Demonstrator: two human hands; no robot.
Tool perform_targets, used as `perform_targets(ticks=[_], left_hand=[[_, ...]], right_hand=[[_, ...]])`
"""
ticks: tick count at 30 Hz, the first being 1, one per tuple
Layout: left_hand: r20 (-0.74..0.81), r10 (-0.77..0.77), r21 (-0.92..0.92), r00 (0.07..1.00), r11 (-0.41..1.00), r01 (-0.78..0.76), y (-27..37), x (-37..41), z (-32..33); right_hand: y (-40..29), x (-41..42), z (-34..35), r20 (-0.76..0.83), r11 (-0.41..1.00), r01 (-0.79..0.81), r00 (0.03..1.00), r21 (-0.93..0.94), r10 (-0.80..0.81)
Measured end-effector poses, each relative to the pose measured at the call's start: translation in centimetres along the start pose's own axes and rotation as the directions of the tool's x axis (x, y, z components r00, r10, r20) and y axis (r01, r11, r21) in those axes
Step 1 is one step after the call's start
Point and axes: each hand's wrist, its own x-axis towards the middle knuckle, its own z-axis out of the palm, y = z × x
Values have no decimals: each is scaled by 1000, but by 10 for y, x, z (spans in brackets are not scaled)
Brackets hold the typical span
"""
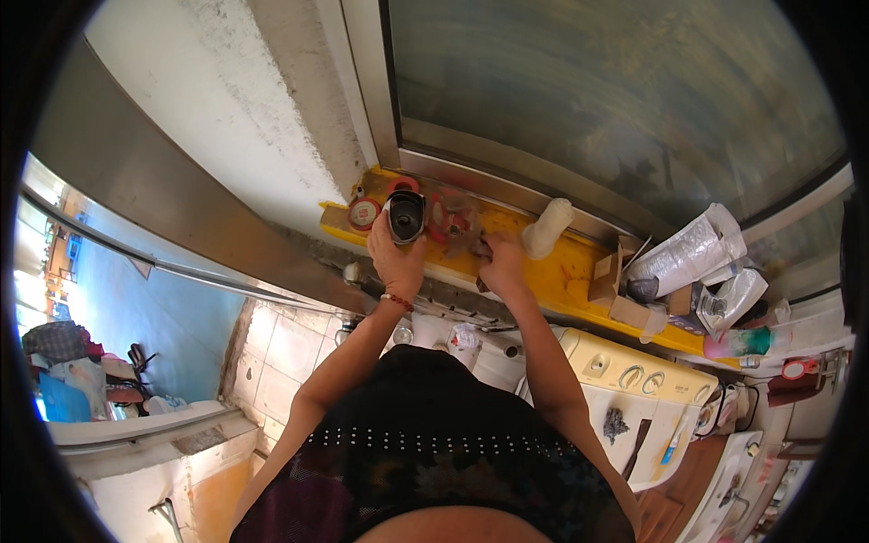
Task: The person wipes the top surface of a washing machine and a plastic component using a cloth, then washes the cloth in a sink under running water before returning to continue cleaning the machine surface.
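My left hand [396, 263], with a beaded bracelet at its wrist, grips a dark open-topped container [406, 216] on the yellow window sill [501, 220]. The container's round mouth faces up, and its inside is black. My right hand [504, 263] is curled over the sill, around a small dark brown item [483, 284] mostly hidden by the fingers. Between my hands lies a crumpled clear plastic bag [456, 220] with something red in it. A round red-and-white tin [364, 214] and a red ring-shaped thing [403, 184] are left of and behind the container.
A whitish cylinder [547, 228] leans on the sill. Farther right are a torn cardboard box [606, 273] and a plastic-wrapped roll [686, 251]. Below stands a cream washing machine [637, 372] with a brush [672, 444] on it. Window glass [577, 102] rises behind the sill.
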Motion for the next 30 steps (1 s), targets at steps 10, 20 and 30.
perform_targets(ticks=[10, 20, 30], left_hand=[[33, -171, 21, 985, 985, 170, 16, 4, -1], [161, -28, -47, 987, 998, 36, 39, -30, 3], [343, 148, -224, 928, 972, -72, 43, -35, 16]], right_hand=[[-19, 11, -10, -21, 956, 42, 999, 290, -38], [-4, -43, -29, -41, 958, -152, 985, 242, 167], [5, -83, -44, -209, 886, -282, 904, 369, 374]])
